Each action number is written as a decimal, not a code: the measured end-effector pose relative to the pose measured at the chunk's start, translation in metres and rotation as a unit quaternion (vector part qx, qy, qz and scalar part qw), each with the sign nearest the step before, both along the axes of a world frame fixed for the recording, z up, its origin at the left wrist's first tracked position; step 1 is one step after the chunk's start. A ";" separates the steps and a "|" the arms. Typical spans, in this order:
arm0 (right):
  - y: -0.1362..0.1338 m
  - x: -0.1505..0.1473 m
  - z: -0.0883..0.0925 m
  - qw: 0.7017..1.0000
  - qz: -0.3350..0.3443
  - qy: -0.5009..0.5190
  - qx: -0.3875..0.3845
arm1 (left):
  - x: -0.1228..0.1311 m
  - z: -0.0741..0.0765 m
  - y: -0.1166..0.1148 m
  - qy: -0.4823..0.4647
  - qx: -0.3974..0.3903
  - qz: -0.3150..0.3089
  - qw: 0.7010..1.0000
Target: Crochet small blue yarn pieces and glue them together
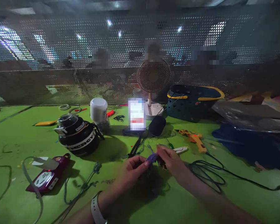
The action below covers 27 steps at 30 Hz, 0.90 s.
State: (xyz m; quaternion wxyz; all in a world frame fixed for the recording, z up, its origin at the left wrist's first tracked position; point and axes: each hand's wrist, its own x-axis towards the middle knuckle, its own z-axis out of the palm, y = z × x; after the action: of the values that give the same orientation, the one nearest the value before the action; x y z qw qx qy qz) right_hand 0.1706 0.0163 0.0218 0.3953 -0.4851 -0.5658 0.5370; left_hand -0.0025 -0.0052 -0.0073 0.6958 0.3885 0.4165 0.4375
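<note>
My left hand [133, 169] and my right hand [171, 160] meet over the green table [200, 202], low in the middle of the view. Both pinch a small purple piece [152, 158] with thin dark cords trailing from it. The left fingers are curled round its left end. On its right end the right fingers are closed, and something dark hangs just below them. A white watch band [96, 210] sits on my left wrist.
A black jug [78, 137] stands at the left, a purple power strip [48, 175] nearer me. Behind the hands are a lit phone [137, 114], a small fan [153, 82], a dark basket [191, 101] and a yellow glue gun [194, 139]. Cables loop at the right.
</note>
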 end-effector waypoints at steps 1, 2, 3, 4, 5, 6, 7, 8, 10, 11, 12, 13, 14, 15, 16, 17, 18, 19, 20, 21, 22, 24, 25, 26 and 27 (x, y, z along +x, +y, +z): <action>-0.001 0.001 0.000 1.000 -0.005 0.012 -0.004 | 0.000 0.000 0.000 -0.001 0.002 0.007 1.000; -0.001 0.003 0.000 1.000 0.000 0.025 -0.009 | 0.000 0.000 0.001 -0.003 0.003 0.020 1.000; -0.002 0.005 0.000 0.999 0.022 0.035 -0.018 | 0.000 0.000 0.001 -0.003 0.004 0.032 0.999; -0.002 0.006 -0.002 0.997 0.059 0.040 -0.026 | -0.001 0.001 0.001 -0.004 0.006 0.042 0.999; -0.002 0.007 -0.004 0.993 0.107 0.033 -0.033 | -0.001 0.001 0.001 -0.005 0.010 0.049 0.999; -0.003 0.008 -0.006 0.988 0.148 0.014 -0.031 | -0.002 0.002 0.001 -0.004 0.017 0.051 0.999; -0.003 0.008 -0.008 0.984 0.175 -0.012 -0.019 | -0.003 0.002 0.002 0.001 0.026 0.051 0.998; -0.003 0.007 -0.009 0.981 0.187 -0.042 0.002 | -0.003 0.002 0.002 0.012 0.037 0.049 0.998; -0.003 0.007 -0.010 0.978 0.178 -0.091 0.052 | -0.005 0.000 0.003 0.044 0.066 0.048 0.996; -0.002 0.008 -0.009 0.978 0.167 -0.103 0.069 | -0.006 -0.001 0.004 0.061 0.079 0.050 0.994; 0.000 0.010 -0.007 0.979 0.155 -0.103 0.078 | -0.007 -0.002 0.004 0.075 0.091 0.052 0.992; 0.001 0.012 -0.004 0.983 0.138 -0.093 0.078 | -0.007 -0.003 0.005 0.088 0.101 0.053 0.990; 0.004 0.014 -0.001 0.989 0.109 -0.074 0.074 | -0.008 -0.004 0.006 0.100 0.113 0.055 0.987; 0.007 0.017 0.001 0.994 0.068 -0.048 0.067 | -0.008 -0.004 0.007 0.114 0.126 0.057 0.984; 0.010 0.021 0.003 0.998 0.021 -0.020 0.057 | -0.009 -0.004 0.007 0.132 0.149 0.063 0.978; 0.013 0.024 0.005 0.999 -0.024 0.004 0.049 | -0.009 -0.004 0.008 0.154 0.184 0.071 0.968; 0.017 0.026 0.005 0.997 -0.061 0.021 0.043 | -0.010 -0.003 0.008 0.178 0.229 0.081 0.953; 0.019 0.028 0.005 0.995 -0.087 0.030 0.039 | -0.010 -0.002 0.008 0.202 0.283 0.096 0.933; 0.021 0.030 0.004 0.994 -0.099 0.033 0.033 | -0.011 -0.001 0.008 0.222 0.341 0.112 0.907; 0.023 0.031 0.003 0.994 -0.100 0.031 0.026 | -0.011 0.000 0.008 0.236 0.396 0.131 0.878; 0.023 0.031 0.002 0.995 -0.094 0.029 0.017 | -0.012 0.001 0.008 0.247 0.444 0.146 0.849; 0.021 0.029 0.001 0.998 -0.066 0.022 -0.005 | -0.013 0.004 0.008 0.261 0.514 0.168 0.800; 0.018 0.028 0.001 0.999 -0.046 0.019 -0.014 | -0.014 0.005 0.008 0.269 0.536 0.173 0.781; 0.016 0.026 0.001 0.999 -0.026 0.017 -0.021 | -0.014 0.006 0.007 0.280 0.551 0.173 0.766; 0.013 0.025 0.002 1.000 -0.008 0.014 -0.023 | -0.014 0.007 0.006 0.291 0.563 0.172 0.754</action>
State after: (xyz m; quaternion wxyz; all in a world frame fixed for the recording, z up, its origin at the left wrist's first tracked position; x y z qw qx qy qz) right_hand 0.1956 0.0289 0.0239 0.3960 -0.4907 -0.5435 0.5540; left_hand -0.0168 0.0012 0.0001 0.1095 0.7402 0.3371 0.5713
